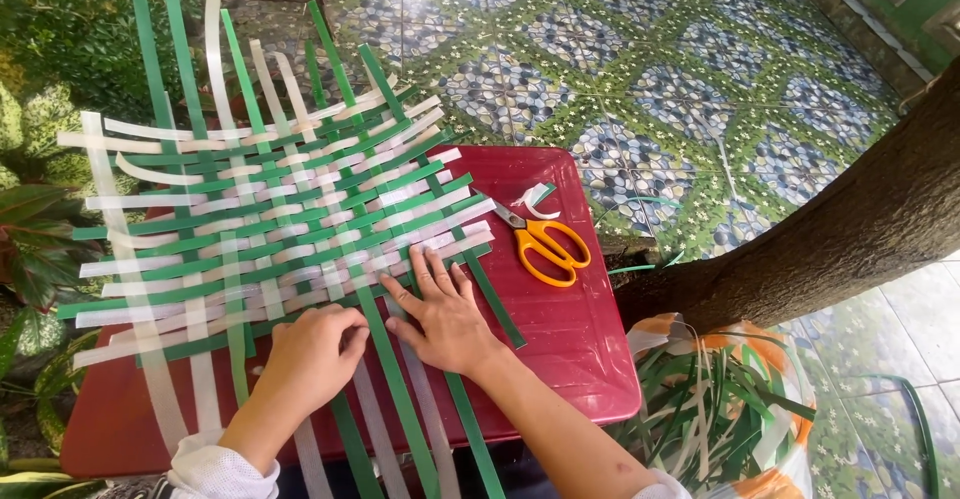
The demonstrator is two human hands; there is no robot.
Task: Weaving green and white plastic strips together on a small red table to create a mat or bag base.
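Note:
A woven mat (280, 214) of green and white plastic strips lies on a red table top (575, 344), its loose strip ends sticking out on all sides. My left hand (305, 359) is curled at the mat's near edge, its fingers pinching a strip there. My right hand (445, 319) lies flat with fingers spread, pressing on the mat's near right corner and the green strips that run toward me. The two hands almost touch.
Orange-handled scissors (545, 244) lie on the red top to the right of the mat, with a small strip scrap (535, 199) beside them. A tree trunk (820, 239) leans at the right. A bag of spare strips (720, 409) stands below it. Plants (30, 239) border the left, on a patterned tile floor (640, 49).

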